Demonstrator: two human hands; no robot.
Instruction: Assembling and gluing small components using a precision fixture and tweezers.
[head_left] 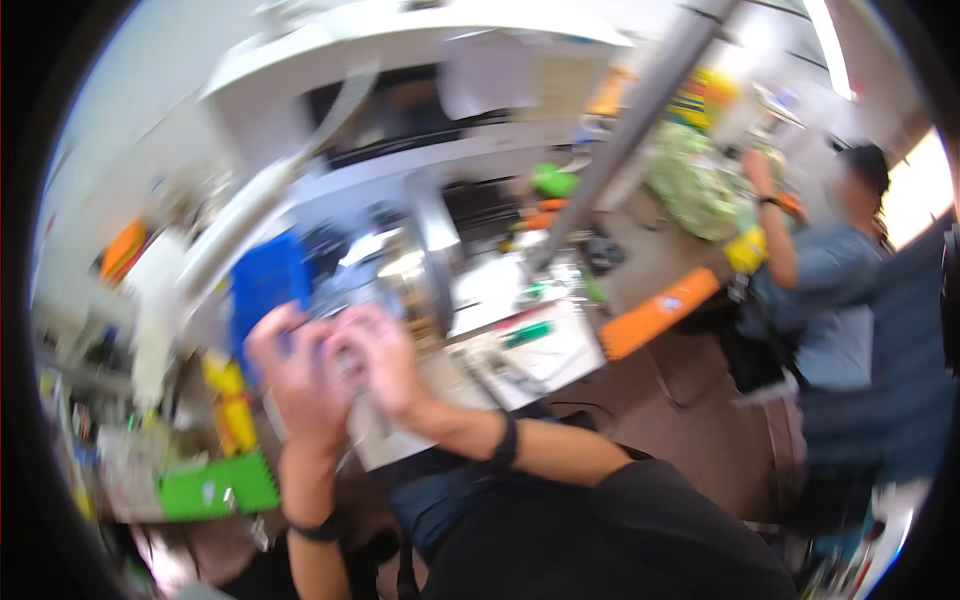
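My left hand (308, 380) and my right hand (380, 358) are raised close together in front of a cluttered workbench. Both have their fingers bent, with the fingertips meeting. Between them is a small greyish thing, mostly covered by the fingers and too blurred to name. Just behind the hands stands a brass-coloured and silver round metal part (408, 285). A blue bin (270, 285) is to the left of it. Below and right of my hands a white board or sheet (560, 350) carries a green-handled tool (528, 334).
An orange bench edge strip (660, 312) juts out at right, and a green one (220, 488) at lower left. A grey pole (640, 120) slants across the bench. A white lamp arm (240, 220) hangs at left. Another person (820, 260) works at the right.
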